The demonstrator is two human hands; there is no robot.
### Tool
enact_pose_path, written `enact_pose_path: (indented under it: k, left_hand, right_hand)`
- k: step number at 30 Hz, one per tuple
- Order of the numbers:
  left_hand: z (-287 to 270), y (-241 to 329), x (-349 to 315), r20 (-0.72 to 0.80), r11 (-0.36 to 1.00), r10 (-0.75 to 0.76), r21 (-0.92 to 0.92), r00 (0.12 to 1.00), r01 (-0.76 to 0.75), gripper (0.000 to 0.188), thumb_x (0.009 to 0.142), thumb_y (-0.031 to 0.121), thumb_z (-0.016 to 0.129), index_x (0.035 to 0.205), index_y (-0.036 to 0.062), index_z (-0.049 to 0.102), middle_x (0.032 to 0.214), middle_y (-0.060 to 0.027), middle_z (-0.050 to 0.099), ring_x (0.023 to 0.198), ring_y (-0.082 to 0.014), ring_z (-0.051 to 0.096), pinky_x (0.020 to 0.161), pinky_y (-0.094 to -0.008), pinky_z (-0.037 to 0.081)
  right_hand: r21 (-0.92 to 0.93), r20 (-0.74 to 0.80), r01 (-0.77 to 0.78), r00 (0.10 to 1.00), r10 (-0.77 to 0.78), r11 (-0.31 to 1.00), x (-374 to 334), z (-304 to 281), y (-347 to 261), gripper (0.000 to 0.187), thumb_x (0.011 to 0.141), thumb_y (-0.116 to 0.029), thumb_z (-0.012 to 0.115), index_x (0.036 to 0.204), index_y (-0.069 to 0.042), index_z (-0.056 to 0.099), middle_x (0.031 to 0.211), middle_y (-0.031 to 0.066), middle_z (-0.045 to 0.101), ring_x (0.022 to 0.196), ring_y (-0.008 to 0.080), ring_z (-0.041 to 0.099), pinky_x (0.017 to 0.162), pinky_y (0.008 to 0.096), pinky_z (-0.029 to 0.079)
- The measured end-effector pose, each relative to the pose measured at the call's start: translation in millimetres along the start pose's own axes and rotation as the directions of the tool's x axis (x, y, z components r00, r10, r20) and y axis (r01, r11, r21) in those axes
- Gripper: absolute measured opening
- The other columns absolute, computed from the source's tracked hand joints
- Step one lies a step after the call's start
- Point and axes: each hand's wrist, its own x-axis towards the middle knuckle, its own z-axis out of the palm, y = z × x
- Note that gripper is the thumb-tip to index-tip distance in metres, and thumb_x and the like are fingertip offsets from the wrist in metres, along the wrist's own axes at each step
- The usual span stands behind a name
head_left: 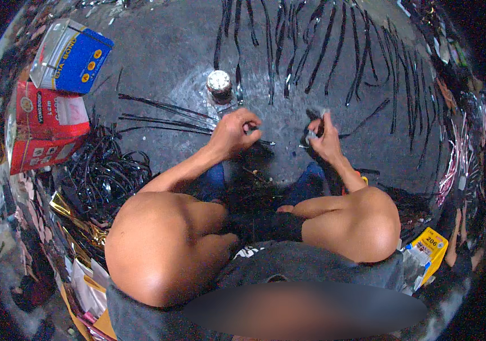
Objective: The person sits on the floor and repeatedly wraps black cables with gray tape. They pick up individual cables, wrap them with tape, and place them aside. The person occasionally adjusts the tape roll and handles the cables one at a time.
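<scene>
Grip half-curled, left hand [234,133]; right hand [327,141] clasping dark object [320,126].

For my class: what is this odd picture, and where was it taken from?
No machine here: someone works bare-handed. The one picture comes from a head-worn fisheye camera looking down, so straight edges bend. Black strips lie across the dark floor, with a tangled pile of them at left, near a red box and a blue box. A round container stands beyond the left hand. The right hand holds a small dark thing, too blurred to name; whether the left holds anything is unclear.
</scene>
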Motion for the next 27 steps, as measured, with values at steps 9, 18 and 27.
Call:
enact_pose_path:
  k: [9,18,27]
  left_hand:
    - [-2.8,34.7,47.0,-0.058,0.595,-0.456,-0.762,0.888,0.256,0.029,0.083,0.009,0.074,0.107,-0.0013,0.063,0.080,-0.0057,0.067,0.064,-0.0118,0.064,0.058,-0.0259,0.052]
    - [-49.2,57.3,30.6,-0.314,0.751,-0.283,-0.660,0.906,0.006,0.016,0.079,0.005,0.075,0.094,0.0022,0.070,0.089,-0.0020,0.069,0.082,-0.0063,0.062,0.071,-0.0210,0.050]
    - [-46.2,47.6,23.9,-0.283,0.658,-0.491,-0.740,0.824,0.138,0.022,0.079,-0.002,0.073,0.099,0.0015,0.064,0.097,-0.0084,0.068,0.087,-0.0146,0.065,0.075,-0.0272,0.053]
  right_hand:
    - [-0.153,-0.204,0.439,0.863,-0.463,0.885,56.5,20.6,-112.5,0.059,0.070,-0.002,0.070,0.124,-0.001,0.046,0.099,0.0142,0.063,0.090,0.0313,0.063,0.080,0.0392,0.050]
    - [0.298,-0.131,0.497,0.867,-0.481,0.815,82.0,15.4,-180.9,0.056,0.068,-0.011,0.074,0.121,-0.001,0.057,0.106,0.0158,0.065,0.099,0.0326,0.065,0.086,0.0385,0.051]
    - [0.018,-0.193,0.587,0.796,-0.574,0.809,73.6,20.7,-188.5,0.030,0.069,-0.015,0.077,0.095,-0.003,0.067,0.081,0.0143,0.061,0.073,0.0326,0.064,0.062,0.0394,0.052]
